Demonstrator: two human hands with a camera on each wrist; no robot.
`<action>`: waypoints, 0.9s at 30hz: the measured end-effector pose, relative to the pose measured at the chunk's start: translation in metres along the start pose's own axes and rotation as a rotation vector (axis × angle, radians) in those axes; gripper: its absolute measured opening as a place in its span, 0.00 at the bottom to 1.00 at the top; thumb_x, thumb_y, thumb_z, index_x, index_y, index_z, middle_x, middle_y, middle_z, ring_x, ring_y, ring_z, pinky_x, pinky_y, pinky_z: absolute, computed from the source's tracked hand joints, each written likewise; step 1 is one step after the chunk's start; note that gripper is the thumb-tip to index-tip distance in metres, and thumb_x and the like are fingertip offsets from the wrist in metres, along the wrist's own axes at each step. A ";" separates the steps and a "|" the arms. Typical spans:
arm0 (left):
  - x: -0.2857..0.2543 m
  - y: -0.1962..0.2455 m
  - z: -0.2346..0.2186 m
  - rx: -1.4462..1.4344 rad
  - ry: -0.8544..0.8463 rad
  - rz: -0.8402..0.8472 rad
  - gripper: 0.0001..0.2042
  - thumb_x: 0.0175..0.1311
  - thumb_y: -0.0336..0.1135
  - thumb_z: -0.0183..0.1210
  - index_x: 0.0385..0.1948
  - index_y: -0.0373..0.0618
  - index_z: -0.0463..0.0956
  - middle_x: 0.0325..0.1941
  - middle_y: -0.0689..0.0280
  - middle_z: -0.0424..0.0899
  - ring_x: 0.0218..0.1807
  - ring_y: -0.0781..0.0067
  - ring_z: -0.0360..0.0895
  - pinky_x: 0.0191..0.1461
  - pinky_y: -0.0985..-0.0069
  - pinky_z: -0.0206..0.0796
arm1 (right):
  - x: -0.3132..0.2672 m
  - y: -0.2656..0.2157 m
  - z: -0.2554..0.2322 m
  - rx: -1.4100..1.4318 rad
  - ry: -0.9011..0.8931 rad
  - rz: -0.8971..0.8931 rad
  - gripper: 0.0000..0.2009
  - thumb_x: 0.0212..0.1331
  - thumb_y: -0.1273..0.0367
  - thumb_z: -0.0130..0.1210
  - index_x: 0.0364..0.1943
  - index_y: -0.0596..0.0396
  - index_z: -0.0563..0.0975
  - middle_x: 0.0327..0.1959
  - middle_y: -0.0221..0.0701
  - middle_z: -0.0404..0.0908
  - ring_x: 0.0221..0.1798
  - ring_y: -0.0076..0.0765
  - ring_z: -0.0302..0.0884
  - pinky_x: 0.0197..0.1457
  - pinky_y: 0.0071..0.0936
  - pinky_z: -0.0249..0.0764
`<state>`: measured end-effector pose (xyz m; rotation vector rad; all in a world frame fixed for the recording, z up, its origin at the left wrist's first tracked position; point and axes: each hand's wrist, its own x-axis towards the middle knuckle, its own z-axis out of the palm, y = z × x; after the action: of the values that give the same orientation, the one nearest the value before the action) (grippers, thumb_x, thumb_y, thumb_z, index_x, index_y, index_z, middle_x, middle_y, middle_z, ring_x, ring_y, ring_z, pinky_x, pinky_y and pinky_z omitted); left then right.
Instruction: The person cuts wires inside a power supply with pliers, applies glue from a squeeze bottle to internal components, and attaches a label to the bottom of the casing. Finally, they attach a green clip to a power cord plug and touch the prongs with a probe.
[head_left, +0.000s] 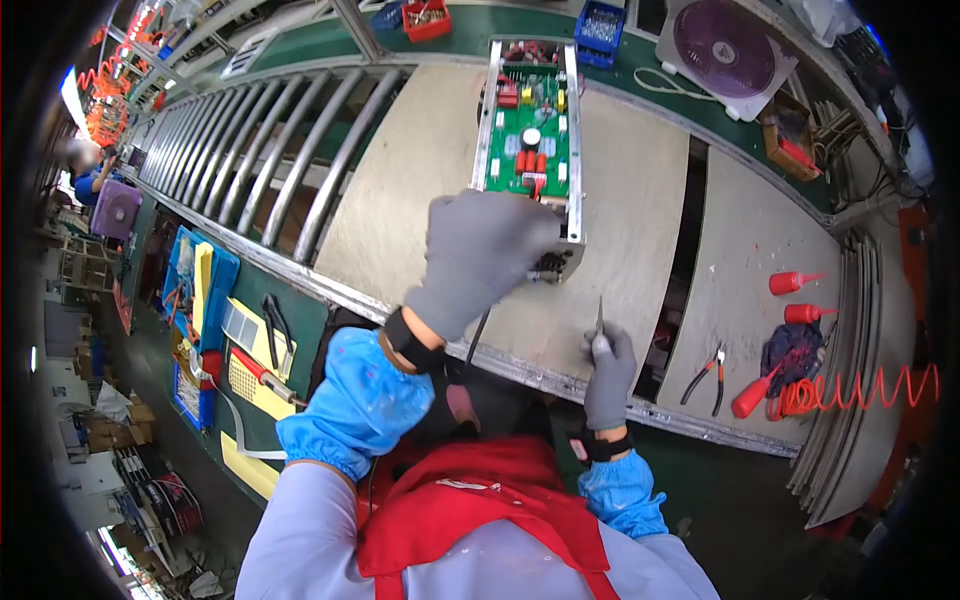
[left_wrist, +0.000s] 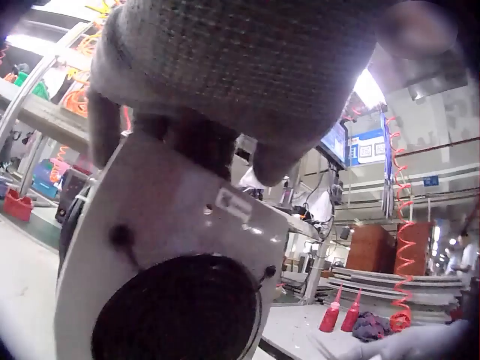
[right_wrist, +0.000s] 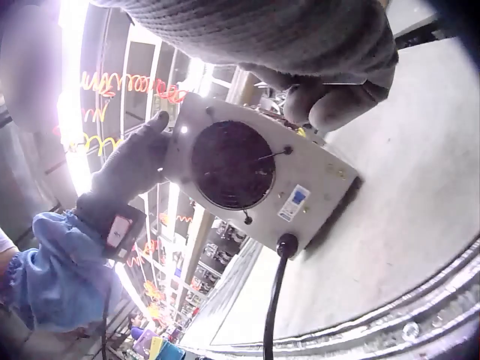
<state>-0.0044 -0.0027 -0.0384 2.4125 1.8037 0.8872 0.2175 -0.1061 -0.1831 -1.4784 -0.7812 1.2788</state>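
Note:
A long open metal case [head_left: 575,215] with a green circuit board [head_left: 515,152] inside lies on the bench. My gloved left hand [head_left: 485,245] grips its near end, hiding that part of the board. In the left wrist view the hand [left_wrist: 240,67] reaches over the top of the end panel [left_wrist: 172,202], which has a round fan opening [left_wrist: 184,315]. A black power cord [right_wrist: 275,307] leaves this panel. To the right of the case, my gloved right hand [head_left: 610,380] pinches thin pointed tweezers [head_left: 600,312], tips directed away from me.
Roller conveyor bars [head_left: 270,150] run off to the left. On the right lie pliers [head_left: 706,382], red bottles [head_left: 790,283], a dark cloth [head_left: 795,352] and a coiled red hose [head_left: 860,388]. A soldering iron [head_left: 262,375] and black pliers [head_left: 274,330] lie at the left. A fan [head_left: 725,50] stands beyond the bench.

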 end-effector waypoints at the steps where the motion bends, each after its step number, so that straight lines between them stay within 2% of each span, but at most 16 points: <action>1: 0.005 0.015 0.001 0.004 0.037 -0.010 0.17 0.57 0.52 0.68 0.36 0.49 0.82 0.30 0.65 0.83 0.37 0.59 0.80 0.40 0.61 0.64 | -0.001 0.003 -0.004 0.019 -0.016 0.052 0.13 0.68 0.75 0.47 0.54 0.64 0.76 0.41 0.34 0.81 0.39 0.26 0.79 0.43 0.25 0.77; 2: 0.012 0.030 0.003 0.008 0.078 -0.019 0.18 0.58 0.51 0.67 0.40 0.48 0.82 0.31 0.63 0.83 0.38 0.57 0.80 0.41 0.60 0.66 | -0.002 0.005 -0.007 0.037 -0.035 0.101 0.14 0.68 0.74 0.47 0.54 0.64 0.76 0.40 0.33 0.81 0.37 0.25 0.78 0.41 0.25 0.77; 3: 0.017 0.039 0.015 0.033 0.065 -0.087 0.26 0.59 0.52 0.66 0.53 0.45 0.77 0.34 0.58 0.84 0.38 0.53 0.82 0.41 0.57 0.71 | -0.002 0.004 -0.006 0.044 -0.047 0.121 0.14 0.68 0.74 0.47 0.54 0.63 0.76 0.39 0.32 0.81 0.36 0.23 0.78 0.40 0.23 0.76; 6: 0.043 0.053 0.040 0.094 -0.264 -0.410 0.30 0.59 0.53 0.64 0.58 0.43 0.71 0.37 0.53 0.85 0.37 0.49 0.84 0.40 0.54 0.74 | 0.002 0.001 -0.005 0.024 -0.140 0.120 0.13 0.69 0.73 0.46 0.54 0.63 0.75 0.40 0.34 0.81 0.36 0.24 0.78 0.40 0.24 0.78; 7: 0.048 0.048 0.043 -0.003 -0.359 -0.473 0.32 0.58 0.51 0.63 0.60 0.41 0.68 0.39 0.50 0.85 0.39 0.47 0.85 0.39 0.54 0.75 | 0.005 -0.001 -0.004 0.012 -0.153 0.115 0.13 0.69 0.73 0.46 0.54 0.63 0.75 0.40 0.34 0.81 0.36 0.24 0.78 0.39 0.24 0.78; 10: 0.053 0.040 0.038 -0.112 -0.474 -0.482 0.32 0.57 0.48 0.61 0.61 0.40 0.68 0.41 0.49 0.85 0.42 0.45 0.85 0.42 0.55 0.76 | 0.013 -0.007 -0.003 -0.022 -0.188 0.108 0.13 0.68 0.74 0.46 0.53 0.63 0.76 0.39 0.34 0.81 0.35 0.24 0.77 0.39 0.24 0.78; 13: 0.041 0.024 0.029 -0.145 -0.373 -0.419 0.32 0.56 0.48 0.61 0.62 0.41 0.68 0.43 0.46 0.84 0.44 0.44 0.84 0.47 0.57 0.76 | 0.024 -0.018 -0.001 -0.043 -0.211 0.090 0.13 0.68 0.75 0.46 0.53 0.63 0.76 0.38 0.34 0.81 0.34 0.23 0.77 0.38 0.23 0.78; 14: 0.034 0.010 0.026 -0.225 -0.328 -0.449 0.32 0.54 0.47 0.64 0.62 0.42 0.70 0.44 0.46 0.84 0.46 0.47 0.84 0.51 0.60 0.75 | 0.028 -0.015 -0.002 -0.046 -0.206 0.083 0.13 0.67 0.75 0.47 0.53 0.63 0.76 0.38 0.33 0.81 0.34 0.23 0.77 0.38 0.23 0.78; 16: 0.019 -0.024 0.011 -0.394 -0.199 -0.374 0.33 0.53 0.42 0.67 0.62 0.39 0.72 0.43 0.53 0.85 0.44 0.59 0.84 0.51 0.67 0.75 | 0.031 -0.006 -0.004 -0.039 -0.184 0.108 0.13 0.67 0.75 0.47 0.53 0.63 0.76 0.37 0.33 0.81 0.33 0.24 0.77 0.37 0.23 0.78; 18: 0.020 -0.056 -0.023 -0.598 -0.343 -0.442 0.33 0.53 0.37 0.69 0.63 0.35 0.71 0.44 0.60 0.84 0.42 0.72 0.81 0.49 0.74 0.73 | 0.036 0.000 -0.004 -0.014 -0.157 0.154 0.13 0.67 0.74 0.47 0.53 0.63 0.76 0.37 0.33 0.81 0.32 0.23 0.77 0.36 0.23 0.77; 19: 0.024 -0.069 -0.042 -0.654 -0.438 -0.497 0.32 0.54 0.32 0.67 0.63 0.32 0.71 0.44 0.63 0.84 0.41 0.78 0.79 0.46 0.79 0.72 | 0.036 -0.002 -0.002 -0.031 -0.121 0.181 0.13 0.66 0.76 0.47 0.52 0.62 0.76 0.36 0.33 0.80 0.30 0.24 0.76 0.32 0.23 0.76; 22: 0.008 -0.132 -0.033 -0.908 -0.258 -0.477 0.28 0.52 0.30 0.65 0.60 0.36 0.75 0.31 0.69 0.81 0.30 0.82 0.74 0.34 0.78 0.68 | 0.030 0.005 0.007 -0.047 -0.066 0.191 0.13 0.67 0.74 0.47 0.52 0.62 0.76 0.35 0.32 0.80 0.30 0.23 0.76 0.35 0.23 0.77; 23: 0.006 -0.143 -0.041 -0.988 -0.238 -0.536 0.27 0.52 0.29 0.64 0.59 0.35 0.76 0.30 0.71 0.80 0.29 0.84 0.73 0.32 0.78 0.66 | 0.023 -0.001 0.017 0.017 -0.048 0.183 0.13 0.67 0.74 0.47 0.52 0.62 0.76 0.35 0.32 0.80 0.30 0.23 0.75 0.35 0.23 0.77; 24: 0.002 -0.166 -0.045 -0.859 -0.271 -0.547 0.26 0.53 0.30 0.63 0.58 0.35 0.76 0.30 0.68 0.82 0.28 0.82 0.74 0.31 0.77 0.66 | 0.017 0.000 0.027 0.017 -0.028 0.201 0.13 0.67 0.74 0.47 0.52 0.62 0.76 0.36 0.32 0.80 0.30 0.23 0.75 0.35 0.23 0.77; 27: -0.019 -0.228 -0.038 -0.718 -0.289 -0.628 0.26 0.53 0.32 0.61 0.57 0.35 0.76 0.30 0.63 0.83 0.27 0.78 0.76 0.32 0.75 0.67 | 0.004 0.001 0.058 0.023 -0.001 0.234 0.13 0.67 0.74 0.47 0.53 0.62 0.76 0.36 0.32 0.81 0.31 0.23 0.76 0.35 0.23 0.77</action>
<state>-0.2253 0.0452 -0.0888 1.3490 1.5936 0.8462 0.1623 -0.0868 -0.1823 -1.5861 -0.6047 1.4568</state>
